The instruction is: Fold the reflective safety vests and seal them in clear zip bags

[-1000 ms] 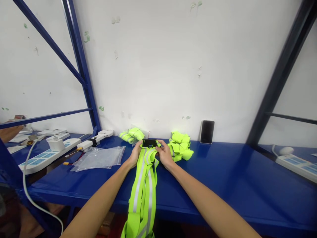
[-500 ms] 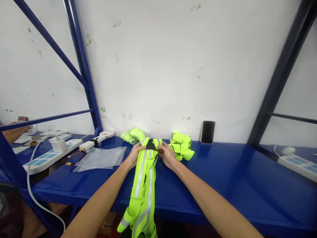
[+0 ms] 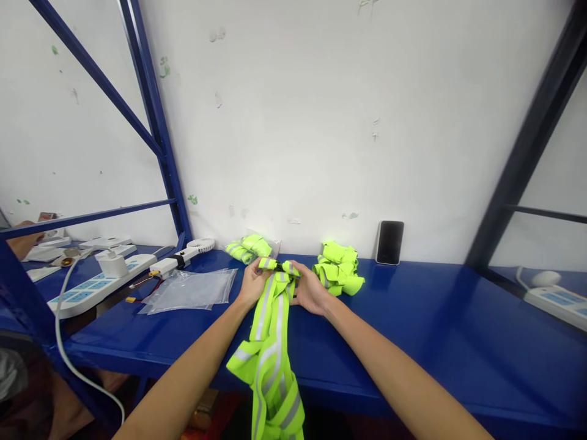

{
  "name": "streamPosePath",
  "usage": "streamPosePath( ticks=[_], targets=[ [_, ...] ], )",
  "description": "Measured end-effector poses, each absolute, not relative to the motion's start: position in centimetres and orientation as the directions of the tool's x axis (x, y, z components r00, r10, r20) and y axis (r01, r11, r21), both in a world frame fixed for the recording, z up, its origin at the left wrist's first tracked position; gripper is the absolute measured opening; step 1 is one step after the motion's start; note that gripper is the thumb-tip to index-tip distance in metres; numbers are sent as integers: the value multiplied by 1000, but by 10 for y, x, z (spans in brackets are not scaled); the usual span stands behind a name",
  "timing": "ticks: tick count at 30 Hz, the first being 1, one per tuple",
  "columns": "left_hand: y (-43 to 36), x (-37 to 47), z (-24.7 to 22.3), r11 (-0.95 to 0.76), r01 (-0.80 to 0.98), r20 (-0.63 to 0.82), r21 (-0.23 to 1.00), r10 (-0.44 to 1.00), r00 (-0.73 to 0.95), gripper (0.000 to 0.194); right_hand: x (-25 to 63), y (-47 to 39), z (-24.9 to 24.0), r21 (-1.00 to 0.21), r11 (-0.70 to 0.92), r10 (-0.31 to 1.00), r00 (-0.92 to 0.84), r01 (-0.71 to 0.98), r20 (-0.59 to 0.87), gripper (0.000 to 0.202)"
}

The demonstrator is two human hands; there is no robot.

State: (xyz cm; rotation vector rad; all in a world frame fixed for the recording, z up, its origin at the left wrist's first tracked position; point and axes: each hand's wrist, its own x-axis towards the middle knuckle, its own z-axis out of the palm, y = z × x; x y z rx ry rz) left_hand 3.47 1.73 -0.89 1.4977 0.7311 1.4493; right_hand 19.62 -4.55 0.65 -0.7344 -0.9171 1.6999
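A neon yellow-green reflective strap vest (image 3: pixel 275 342) with silver stripes hangs from both my hands over the blue table's front edge. My left hand (image 3: pixel 253 285) is closed on the upper left of its straps. My right hand (image 3: pixel 312 289) grips the upper right, fingers partly behind the strap. Between the hands shows a black buckle (image 3: pixel 279 267), partly covered by the webbing. A second bundle of neon straps (image 3: pixel 338 269) lies just right of my right hand. Behind my left hand sits a neon roll in a clear bag (image 3: pixel 250 247).
Clear plastic bags (image 3: pixel 192 290) lie left on the blue table (image 3: pixel 413 330), near a white handheld fan (image 3: pixel 186 253) and thin wires. A power strip (image 3: pixel 98 284) with a white plug stands farther left. A black-screened phone (image 3: pixel 389 242) leans on the wall. Another person's hand (image 3: pixel 22 241) shows far left.
The vest's top end has tilted, so the black buckle shows less and the strap runs across between my hands. The hanging straps have swung slightly right. The view has shifted slightly.
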Motion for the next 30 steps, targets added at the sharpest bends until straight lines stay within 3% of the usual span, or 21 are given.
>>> streamPosePath(
  ticks=[2,5,8,10,14,18,21,24,27,30],
  targets=[
    [18,34,-8,-417,-160,439,895,887,145,19,196,-44,6,-841,-164,968,-250,-515,-35,31],
    [13,36,-3,-285,-284,353,916,908,227,31,196,-38,2,-825,-67,991,-134,-561,11,21],
    [4,42,3,-70,-496,284,866,884,371,52,200,-30,-1,-821,2,998,-55,-571,41,24],
    [-2,46,6,41,-548,239,836,871,430,60,201,-28,-2,-822,45,998,-5,-568,58,31],
    [-4,49,7,120,-531,154,839,883,443,55,201,-28,-3,-844,225,972,53,-487,229,45],
    [-1,49,4,269,-450,61,852,801,596,45,200,-24,-9,-867,397,918,133,-301,374,43],
    [1,48,4,355,-393,6,848,736,677,52,203,-20,-13,-887,406,910,188,-221,370,35],
    [2,45,5,388,-358,-40,849,724,688,43,206,-22,-11,-879,356,934,106,-317,340,28],
    [4,41,6,318,-386,-26,866,798,602,32,207,-32,-2,-842,236,954,-49,-485,295,29],
    [4,39,5,177,-427,69,887,863,500,34,206,-40,6,-834,165,974,-45,-526,222,44]
  ],
)
